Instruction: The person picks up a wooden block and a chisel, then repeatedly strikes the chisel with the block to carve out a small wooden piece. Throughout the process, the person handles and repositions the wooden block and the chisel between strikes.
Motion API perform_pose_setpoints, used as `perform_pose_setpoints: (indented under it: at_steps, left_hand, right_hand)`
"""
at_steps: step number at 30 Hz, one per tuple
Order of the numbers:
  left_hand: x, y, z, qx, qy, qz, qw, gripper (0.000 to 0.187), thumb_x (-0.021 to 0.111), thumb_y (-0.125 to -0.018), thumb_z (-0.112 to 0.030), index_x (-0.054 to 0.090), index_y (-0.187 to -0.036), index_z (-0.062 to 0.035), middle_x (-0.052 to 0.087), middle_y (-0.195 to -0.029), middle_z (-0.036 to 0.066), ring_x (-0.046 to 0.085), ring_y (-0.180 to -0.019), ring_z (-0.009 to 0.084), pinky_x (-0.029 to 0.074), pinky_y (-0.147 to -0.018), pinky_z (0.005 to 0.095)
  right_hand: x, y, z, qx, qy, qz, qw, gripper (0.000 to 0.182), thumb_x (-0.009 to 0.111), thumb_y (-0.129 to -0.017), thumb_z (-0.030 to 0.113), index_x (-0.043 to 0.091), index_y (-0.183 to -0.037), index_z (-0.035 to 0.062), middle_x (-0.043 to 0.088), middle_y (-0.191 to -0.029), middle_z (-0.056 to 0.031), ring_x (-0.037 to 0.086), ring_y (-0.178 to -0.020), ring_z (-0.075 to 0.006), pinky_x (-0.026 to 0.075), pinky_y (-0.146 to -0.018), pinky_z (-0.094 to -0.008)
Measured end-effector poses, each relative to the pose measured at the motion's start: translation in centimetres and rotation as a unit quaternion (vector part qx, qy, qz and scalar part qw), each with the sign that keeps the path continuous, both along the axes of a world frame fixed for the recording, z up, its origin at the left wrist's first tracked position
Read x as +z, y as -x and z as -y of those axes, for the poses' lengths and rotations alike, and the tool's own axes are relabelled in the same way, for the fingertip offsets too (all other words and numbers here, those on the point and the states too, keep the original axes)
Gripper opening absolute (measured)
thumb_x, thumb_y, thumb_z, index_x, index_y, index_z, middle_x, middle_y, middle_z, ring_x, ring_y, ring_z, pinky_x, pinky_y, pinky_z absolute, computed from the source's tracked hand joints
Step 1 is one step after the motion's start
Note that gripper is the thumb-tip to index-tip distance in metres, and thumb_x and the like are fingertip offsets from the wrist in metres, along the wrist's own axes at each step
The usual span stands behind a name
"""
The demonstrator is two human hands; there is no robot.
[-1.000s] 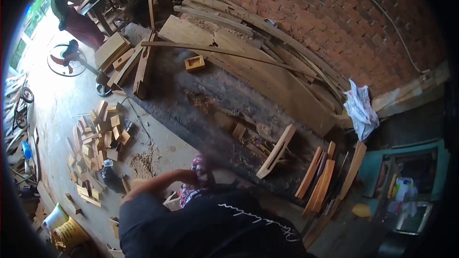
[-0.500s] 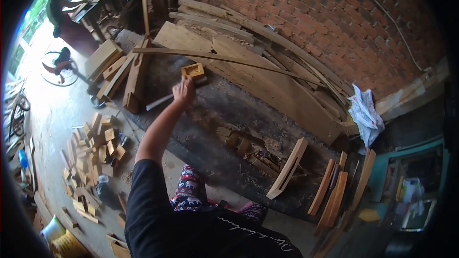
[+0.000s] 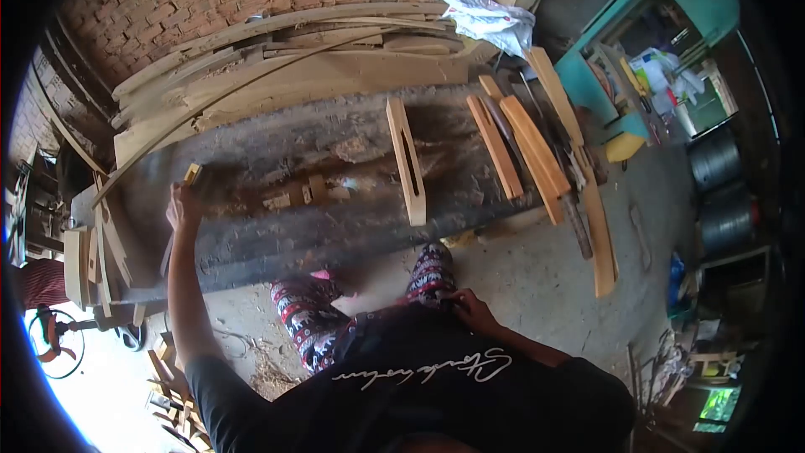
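Note:
At the left end of the dark workbench (image 3: 277, 247), my left hand (image 3: 183, 208) reaches out with its fingers closed on the near end of a small yellowish block (image 3: 193, 174). Its exact kind is too small to make out. A thin grey bar (image 3: 166, 253) lies beside that wrist, partly hidden. My right hand (image 3: 471, 310) rests on my thigh, fingers loosely extended, with nothing visible in it. A pale slotted wooden piece (image 3: 407, 161) lies across the middle of the bench.
Reddish wooden strips (image 3: 496, 147) and a dark-handled tool (image 3: 577, 226) lie at the bench's right end. Long boards (image 3: 293, 84) line the brick wall. Wooden offcuts (image 3: 172, 386) cover the floor at lower left. A teal cabinet (image 3: 587, 88) stands right; a person's clothing (image 3: 42, 283) shows far left.
My view has swung to the right, bringing my right hand into sight. The left hand stays by the yellowish block, which now appears farther left in the view.

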State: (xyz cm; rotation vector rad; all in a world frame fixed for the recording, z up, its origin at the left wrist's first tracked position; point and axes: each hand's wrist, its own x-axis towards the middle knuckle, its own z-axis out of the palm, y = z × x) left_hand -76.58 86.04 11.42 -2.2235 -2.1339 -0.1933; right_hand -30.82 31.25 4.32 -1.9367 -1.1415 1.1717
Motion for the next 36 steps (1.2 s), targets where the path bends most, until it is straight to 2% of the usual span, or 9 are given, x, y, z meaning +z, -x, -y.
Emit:
perform_pose_setpoints:
  at_steps: [3,6,12,21,26,30,34,35,36]
  left_hand:
    - [2.4,-2.0,7.7,-0.058,0.017,0.037,0.997,0.028,0.058,-0.093,-0.033,0.064,-0.106,-0.0094,0.059,-0.116,0.014,0.067,-0.093,0.0374,0.054,-0.074,0.0496]
    - [0.4,-3.1,12.8,-0.111,0.007,0.034,0.993,0.030,0.063,-0.090,-0.036,0.063,-0.100,-0.0076,0.060,-0.108,0.014,0.067,-0.088,0.0385,0.054,-0.069,0.0505]
    - [0.7,-7.6,22.9,-0.186,-0.008,0.137,0.973,0.013,0.056,-0.084,-0.009,0.058,-0.097,-0.0080,0.056,-0.107,0.015,0.064,-0.082,0.0413,0.051,-0.067,0.0531]
    - [-1.0,-8.1,24.0,-0.234,-0.048,0.153,0.959,0.022,0.058,-0.082,-0.003,0.053,-0.102,-0.0108,0.057,-0.107,0.013,0.064,-0.079,0.0418,0.051,-0.065,0.0526]
    - [-0.3,-8.1,24.4,-0.214,-0.006,0.173,0.961,0.035,0.071,-0.078,-0.008,0.057,-0.110,-0.0112,0.056,-0.111,0.012,0.064,-0.088,0.0399,0.052,-0.070,0.0504]
    - [0.1,-8.3,24.5,-0.219,0.002,0.212,0.952,0.033,0.070,-0.077,-0.007,0.060,-0.109,-0.0113,0.057,-0.110,0.012,0.064,-0.088,0.0384,0.053,-0.071,0.0463]
    - [0.5,-8.8,24.7,-0.205,0.019,0.189,0.960,0.017,0.063,-0.084,-0.011,0.063,-0.101,-0.0126,0.061,-0.109,0.008,0.065,-0.084,0.0368,0.053,-0.069,0.0457]
    - [0.4,-8.7,24.6,-0.217,0.018,0.191,0.957,0.016,0.062,-0.084,-0.011,0.063,-0.100,-0.0122,0.061,-0.111,0.007,0.066,-0.085,0.0370,0.053,-0.069,0.0461]
    - [1.4,-9.0,24.9,-0.212,0.033,0.205,0.955,0.015,0.062,-0.084,-0.010,0.063,-0.099,-0.0116,0.061,-0.112,0.008,0.066,-0.085,0.0374,0.053,-0.069,0.0471]
  right_hand:
    - [-0.4,1.6,1.6,0.067,-0.045,0.136,0.987,0.032,0.056,-0.096,0.019,0.049,-0.125,0.0094,0.062,-0.117,-0.0191,0.063,-0.112,-0.0324,0.050,-0.089,-0.0402]
    - [-2.4,1.2,2.2,0.034,-0.078,0.176,0.981,0.032,0.058,-0.097,0.016,0.047,-0.126,0.0106,0.066,-0.105,-0.0180,0.068,-0.090,-0.0338,0.052,-0.076,-0.0395]
    - [-2.7,0.5,2.6,0.000,-0.010,0.229,0.973,0.029,0.056,-0.098,0.022,0.050,-0.123,0.0108,0.067,-0.099,-0.0181,0.067,-0.087,-0.0369,0.052,-0.072,-0.0413]
    - [4.1,-5.5,-1.7,-0.048,-0.199,0.297,0.933,0.014,0.058,-0.094,0.022,0.059,-0.097,0.0092,0.066,-0.089,-0.0171,0.065,-0.086,-0.0382,0.051,-0.071,-0.0465]
    - [8.4,-13.1,-7.0,-0.111,-0.314,0.441,0.833,0.011,0.061,-0.091,0.014,0.055,-0.096,0.0073,0.057,-0.090,-0.0158,0.059,-0.083,-0.0394,0.048,-0.072,-0.0471]
    - [10.4,-20.6,-12.2,-0.182,-0.243,0.558,0.773,0.029,0.065,-0.088,0.021,0.053,-0.110,0.0075,0.052,-0.109,-0.0197,0.053,-0.105,-0.0407,0.044,-0.089,-0.0528]
    - [10.1,-26.9,-16.8,-0.205,-0.094,0.646,0.729,0.051,0.067,-0.084,0.044,0.053,-0.117,0.0080,0.053,-0.111,-0.0177,0.053,-0.109,-0.0378,0.046,-0.086,-0.0532]
    - [9.8,-28.2,-17.5,-0.195,-0.105,0.644,0.732,0.056,0.066,-0.083,0.050,0.056,-0.117,0.0066,0.057,-0.111,-0.0187,0.055,-0.108,-0.0378,0.048,-0.087,-0.0529]
    - [11.4,-28.0,-18.4,-0.183,0.028,0.580,0.793,0.067,0.060,-0.086,0.054,0.050,-0.132,0.0070,0.049,-0.135,-0.0234,0.050,-0.123,-0.0406,0.045,-0.098,-0.0527]
